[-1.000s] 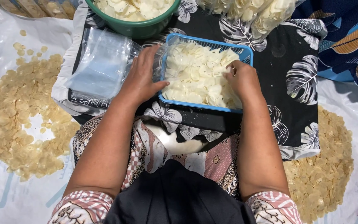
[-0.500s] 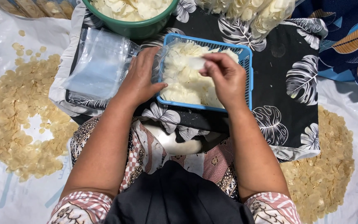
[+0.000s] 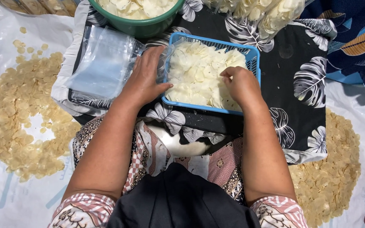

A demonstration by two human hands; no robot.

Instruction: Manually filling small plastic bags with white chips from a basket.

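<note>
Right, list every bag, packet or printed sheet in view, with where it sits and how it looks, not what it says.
Stack of clear plastic bags: flat and empty, beside the left hand.
Filled clear bags: top edge, packed with pale chips.
Open clear bag: at the blue basket's left end, by the left hand.
White plastic sheet: lower left, faint blue print, under loose chips.
</note>
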